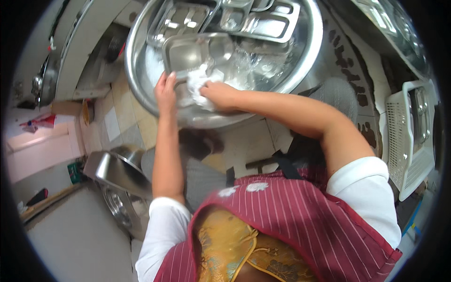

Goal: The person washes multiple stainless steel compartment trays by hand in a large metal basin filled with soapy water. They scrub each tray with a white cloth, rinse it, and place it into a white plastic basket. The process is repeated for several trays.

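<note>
My left hand (165, 91) grips the near left edge of a stainless steel compartment tray (185, 53), which tilts inside a large round metal basin (314, 28). In my right hand (221, 94) is a bunched white cloth (199, 83), pressed against the tray's near part; the picture blurs there, so its exact material is hard to tell. Water (264, 65) ripples and splashes to the right of the tray. Behind it, more steel compartment trays (267, 26) lie overlapping in the basin.
A white plastic basket (398, 141) holding metal trays (421, 112) stands at the right. Steel vessels (119, 169) sit by my left side. My knee (334, 95) is close to the basin's right side. Tiled floor (123, 105) shows at the left.
</note>
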### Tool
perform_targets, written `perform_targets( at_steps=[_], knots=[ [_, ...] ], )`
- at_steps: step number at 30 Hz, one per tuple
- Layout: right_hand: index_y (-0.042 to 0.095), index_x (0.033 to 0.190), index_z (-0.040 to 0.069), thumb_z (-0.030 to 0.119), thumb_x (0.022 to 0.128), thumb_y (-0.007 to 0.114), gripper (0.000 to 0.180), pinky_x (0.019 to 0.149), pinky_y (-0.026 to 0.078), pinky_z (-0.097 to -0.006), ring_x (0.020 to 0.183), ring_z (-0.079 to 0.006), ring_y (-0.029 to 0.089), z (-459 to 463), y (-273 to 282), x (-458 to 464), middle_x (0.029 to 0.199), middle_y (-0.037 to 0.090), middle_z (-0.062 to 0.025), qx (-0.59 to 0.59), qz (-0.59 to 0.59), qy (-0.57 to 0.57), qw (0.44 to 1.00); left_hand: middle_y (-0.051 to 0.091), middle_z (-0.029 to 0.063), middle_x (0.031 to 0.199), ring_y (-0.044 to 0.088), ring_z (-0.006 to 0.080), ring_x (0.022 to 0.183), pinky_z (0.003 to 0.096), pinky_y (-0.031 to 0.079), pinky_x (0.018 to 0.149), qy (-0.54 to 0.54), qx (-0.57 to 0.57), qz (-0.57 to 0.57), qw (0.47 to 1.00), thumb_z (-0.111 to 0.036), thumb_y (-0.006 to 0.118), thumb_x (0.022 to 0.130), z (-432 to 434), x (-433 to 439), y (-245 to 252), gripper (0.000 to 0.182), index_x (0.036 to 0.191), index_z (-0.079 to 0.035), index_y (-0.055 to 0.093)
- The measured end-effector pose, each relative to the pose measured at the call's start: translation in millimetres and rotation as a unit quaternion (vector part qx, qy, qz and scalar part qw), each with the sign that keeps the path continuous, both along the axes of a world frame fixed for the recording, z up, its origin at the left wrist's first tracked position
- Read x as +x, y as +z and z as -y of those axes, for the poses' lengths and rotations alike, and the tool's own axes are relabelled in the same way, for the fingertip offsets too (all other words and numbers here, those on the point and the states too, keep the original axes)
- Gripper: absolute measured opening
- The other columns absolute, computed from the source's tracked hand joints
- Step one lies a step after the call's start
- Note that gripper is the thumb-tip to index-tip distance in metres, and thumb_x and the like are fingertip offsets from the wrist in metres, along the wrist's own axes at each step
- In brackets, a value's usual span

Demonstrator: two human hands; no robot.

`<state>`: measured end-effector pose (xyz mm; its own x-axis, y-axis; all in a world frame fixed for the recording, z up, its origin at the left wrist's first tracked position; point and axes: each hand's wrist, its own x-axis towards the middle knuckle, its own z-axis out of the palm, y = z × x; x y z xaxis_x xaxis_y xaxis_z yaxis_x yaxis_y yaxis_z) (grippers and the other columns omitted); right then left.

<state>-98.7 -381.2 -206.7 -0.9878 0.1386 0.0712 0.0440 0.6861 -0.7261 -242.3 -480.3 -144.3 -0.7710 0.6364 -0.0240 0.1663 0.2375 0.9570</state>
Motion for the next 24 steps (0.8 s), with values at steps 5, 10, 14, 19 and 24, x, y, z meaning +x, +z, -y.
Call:
perform_targets(
  at_steps=[5,10,14,19,24],
  knots=[
    [0.061,0.094,0.002,0.005,0.072,0.06,0.023,0.072,0.052,-0.0396,0.087,-0.0319,0.062,-50.2,-12.8,29.6,0.099,0.059,-0.0184,0.151,0.08,-0.076,0.982,0.065,0.0077,0.08,0.054,0.0082,0.069,0.0241,0.044,0.063,-0.002,-0.006,-0.4,0.917,-0.009,0.053,0.088,-5.2,37.7,96.3,0.029,0.113,0.006,0.057],
    [0.057,0.098,0.001,0.004,0.071,0.061,0.028,0.073,0.051,-0.0402,0.09,-0.0328,0.061,-54.7,4.7,64.0,0.1,0.057,-0.0198,0.191,0.087,-0.015,0.978,0.062,0.0085,0.096,0.059,0.0146,0.084,0.0281,0.05,0.075,-0.068,0.278,-0.187,0.94,-0.02,0.048,0.094,-146.5,45.1,162.0,0.028,0.11,0.001,0.057],
    [0.053,0.101,0.0,0.002,0.072,0.058,0.03,0.075,0.049,-0.0414,0.091,-0.035,0.059,-56.1,3.0,64.3,0.101,0.056,-0.0226,0.174,0.089,0.021,0.98,0.058,0.008,0.1,0.055,0.0223,0.096,0.0374,0.044,0.085,-0.298,0.165,-0.069,0.938,-0.043,0.045,0.091,-287.5,90.9,126.7,0.044,0.109,-0.004,0.055],
    [0.056,0.113,0.005,0.01,0.082,0.055,0.031,0.091,0.043,-0.0316,0.108,-0.0272,0.054,-60.2,-19.3,51.1,0.119,0.054,-0.0193,-0.27,-0.055,-0.095,0.957,0.033,0.0276,0.136,0.045,0.039,0.118,0.0439,0.039,0.098,-0.296,-0.331,-0.404,0.8,-0.035,0.07,0.071,-290.3,169.2,-33.2,0.091,0.139,0.0,0.02],
    [0.064,0.104,0.006,0.009,0.075,0.061,0.03,0.089,0.044,-0.0324,0.104,-0.0256,0.058,-83.4,-36.0,42.8,0.112,0.061,-0.0161,0.083,0.125,-0.034,0.988,0.064,0.0142,0.076,0.065,0.0336,0.064,0.0425,0.053,0.056,-0.245,-0.178,-0.612,0.73,-0.011,0.051,0.078,-249.4,145.5,-26.5,0.006,0.077,-0.006,0.054]
  ],
)
